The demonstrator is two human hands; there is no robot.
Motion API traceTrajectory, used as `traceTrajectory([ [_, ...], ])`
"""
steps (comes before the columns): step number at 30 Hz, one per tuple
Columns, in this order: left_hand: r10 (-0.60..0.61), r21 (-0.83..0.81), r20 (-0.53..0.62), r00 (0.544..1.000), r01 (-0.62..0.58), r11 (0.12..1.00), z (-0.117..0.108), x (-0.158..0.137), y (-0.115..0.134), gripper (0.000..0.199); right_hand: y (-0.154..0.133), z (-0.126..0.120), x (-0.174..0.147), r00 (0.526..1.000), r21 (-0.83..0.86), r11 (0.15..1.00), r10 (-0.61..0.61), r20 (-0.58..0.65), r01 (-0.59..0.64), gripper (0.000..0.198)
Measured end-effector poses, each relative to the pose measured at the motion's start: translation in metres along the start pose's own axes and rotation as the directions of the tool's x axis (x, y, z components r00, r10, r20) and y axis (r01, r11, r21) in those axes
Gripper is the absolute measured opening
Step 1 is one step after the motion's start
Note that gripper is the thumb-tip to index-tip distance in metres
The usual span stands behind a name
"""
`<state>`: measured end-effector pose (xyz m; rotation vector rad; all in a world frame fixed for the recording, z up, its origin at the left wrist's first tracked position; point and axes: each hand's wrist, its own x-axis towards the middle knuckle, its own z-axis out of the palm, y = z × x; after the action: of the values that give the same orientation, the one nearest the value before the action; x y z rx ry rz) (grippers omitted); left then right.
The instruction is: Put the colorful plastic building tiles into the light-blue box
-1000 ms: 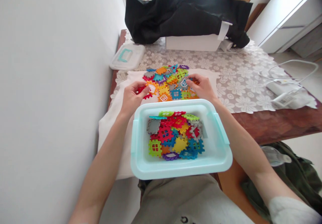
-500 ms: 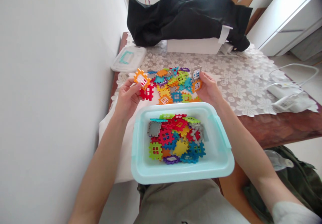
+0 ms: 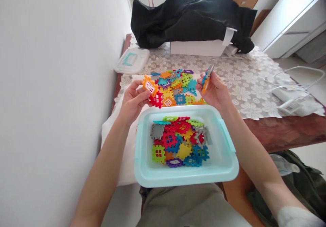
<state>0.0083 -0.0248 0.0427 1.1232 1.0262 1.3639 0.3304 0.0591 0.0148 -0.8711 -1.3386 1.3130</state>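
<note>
Left hand grip pinches an orange tile and red tile; right hand grip holds edge-on tiles. Both lifted above the loose pile on the surface, beside the teal bin on the lap.

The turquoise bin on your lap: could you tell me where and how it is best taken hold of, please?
Probably by the flat handle tabs on the short sides of the turquoise bin, one hand from each side; they jut out level, and the open top is full of loose tiles.
</note>
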Motion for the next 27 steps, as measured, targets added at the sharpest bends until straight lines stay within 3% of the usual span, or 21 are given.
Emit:
traceTrajectory([
  [6, -0.031, 0.003, 0.043, 0.999, 0.031, 1.000, 0.008, -0.006, 0.002, 0.053, -0.019, 0.001, -0.013, 0.995, 0.063, 0.998, -0.001, 0.102, -0.005, 0.048],
  [12, -0.055, 0.057, 0.064, 0.996, 0.051, 0.997, 0.013, -0.010, 0.005, 0.053, -0.021, 0.000, -0.022, 0.978, -0.001, 0.998, 0.056, 0.199, -0.057, 0.052],
  [17, -0.088, 0.102, 0.097, 0.991, 0.078, 0.992, 0.013, -0.010, 0.005, 0.050, -0.024, 0.004, -0.028, 0.947, 0.040, 0.995, 0.075, 0.311, -0.091, 0.049],
  [23, -0.018, 0.084, 0.143, 0.989, 0.006, 0.996, 0.012, -0.010, 0.011, 0.037, -0.028, 0.014, -0.029, 0.906, 0.198, 0.974, 0.013, 0.423, -0.106, 0.046],
  [27, -0.006, 0.026, 0.169, 0.986, 0.001, 1.000, 0.011, -0.011, 0.013, 0.040, -0.025, 0.013, -0.028, 0.903, 0.210, 0.971, 0.013, 0.430, -0.114, 0.047],
])
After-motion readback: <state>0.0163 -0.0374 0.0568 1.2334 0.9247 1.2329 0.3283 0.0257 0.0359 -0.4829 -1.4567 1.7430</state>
